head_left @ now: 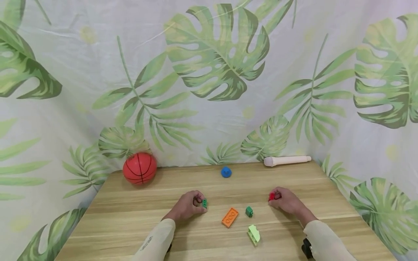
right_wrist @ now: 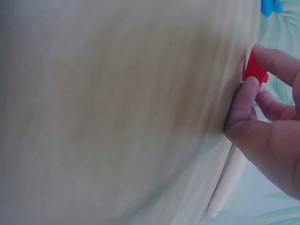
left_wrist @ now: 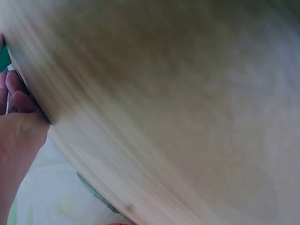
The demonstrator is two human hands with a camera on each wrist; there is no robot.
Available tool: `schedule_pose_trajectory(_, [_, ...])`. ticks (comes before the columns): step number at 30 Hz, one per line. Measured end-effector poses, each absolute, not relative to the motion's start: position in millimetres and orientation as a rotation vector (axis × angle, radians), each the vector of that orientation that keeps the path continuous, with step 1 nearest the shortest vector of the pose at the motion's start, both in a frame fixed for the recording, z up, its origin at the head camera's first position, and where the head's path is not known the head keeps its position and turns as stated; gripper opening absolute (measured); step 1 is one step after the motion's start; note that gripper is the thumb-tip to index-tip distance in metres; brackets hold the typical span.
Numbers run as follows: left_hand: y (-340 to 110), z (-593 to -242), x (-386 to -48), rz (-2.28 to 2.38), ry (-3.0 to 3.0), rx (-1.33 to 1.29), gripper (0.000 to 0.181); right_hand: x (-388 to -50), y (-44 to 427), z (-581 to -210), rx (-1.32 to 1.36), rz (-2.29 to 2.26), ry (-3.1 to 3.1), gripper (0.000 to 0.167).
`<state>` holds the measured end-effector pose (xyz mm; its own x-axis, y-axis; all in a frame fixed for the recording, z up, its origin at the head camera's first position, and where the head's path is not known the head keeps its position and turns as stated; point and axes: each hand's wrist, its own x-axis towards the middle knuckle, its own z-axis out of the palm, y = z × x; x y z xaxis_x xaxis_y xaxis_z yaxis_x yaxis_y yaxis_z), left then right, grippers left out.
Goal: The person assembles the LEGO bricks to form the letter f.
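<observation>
Between the thumb and fingers of my left hand (head_left: 187, 207) is a green toy brick (head_left: 204, 203), held at the tabletop left of centre. The left wrist view catches only a sliver of that green brick (left_wrist: 4, 57) at its edge. On the right, my right hand (head_left: 288, 201) pinches a small red toy brick (head_left: 271, 196); the right wrist view shows the red brick (right_wrist: 254, 68) gripped close to the table surface. Between the hands lie an orange brick (head_left: 230, 217), a small dark green brick (head_left: 249, 211) and a light green curved brick (head_left: 253, 235).
A red basketball (head_left: 139, 168) sits at the table's back left corner. Near the back edge are a blue rounded toy (head_left: 226, 172) and a pale microphone (head_left: 287, 160). Behind the wooden table (head_left: 130, 217) hangs a leaf-patterned cloth (head_left: 212, 119).
</observation>
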<state>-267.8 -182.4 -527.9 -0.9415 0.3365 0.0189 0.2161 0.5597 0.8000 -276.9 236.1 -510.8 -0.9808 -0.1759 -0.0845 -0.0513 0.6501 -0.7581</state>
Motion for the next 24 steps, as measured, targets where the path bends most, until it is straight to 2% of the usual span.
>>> schedule_pose_trajectory(8, [-183, -526, -269, 1.317, 2.657, 0.488, 0.033, -278, 190, -499, -0.225, -1.266, 2.707, 0.02])
schedule_pose_trajectory(17, [-180, -528, -267, 1.309, 2.666, 0.47, 0.033, -283, 116, -475, -0.484, -1.354, 2.723, 0.024])
schedule_pose_trajectory(24, [-180, -526, -265, 1.322, 2.68, 0.475, 0.033, -284, 67, -470, -0.616, -1.324, 2.683, 0.025])
